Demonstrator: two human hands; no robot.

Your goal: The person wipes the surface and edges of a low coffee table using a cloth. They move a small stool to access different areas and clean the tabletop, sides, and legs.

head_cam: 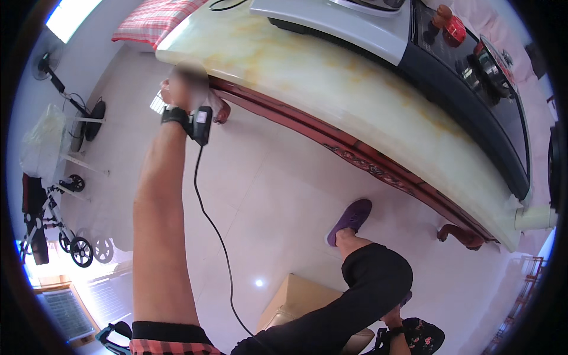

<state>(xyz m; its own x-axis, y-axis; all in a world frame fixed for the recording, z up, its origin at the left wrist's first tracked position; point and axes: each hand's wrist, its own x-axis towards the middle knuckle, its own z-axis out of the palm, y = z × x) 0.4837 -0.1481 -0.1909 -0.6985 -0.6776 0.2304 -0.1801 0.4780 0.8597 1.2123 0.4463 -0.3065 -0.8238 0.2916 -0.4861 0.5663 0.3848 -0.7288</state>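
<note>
My left hand [188, 86] reaches to the near left corner of a marble-topped table [288, 80]. The hand is blurred, so its fingers and anything in them cannot be made out. A black strap and a small black device [202, 125] sit at that wrist, and a black cable [222, 239] runs down from the device. My right hand [392, 316] is low at the right, beside my black-trousered leg [377, 279], its fingers partly hidden. Its wrist also carries a black strap. Black fabric with a floral pattern [426, 337] lies just beyond that wrist.
An induction cooktop [452, 57] on the table bears a lidded pot [495, 66] and a red figurine [453, 31]. A carved table leg [461, 236] stands at right. A beige padded seat [293, 295] is beneath my leg. A wheeled walker [53, 222] and a fan [49, 66] stand left.
</note>
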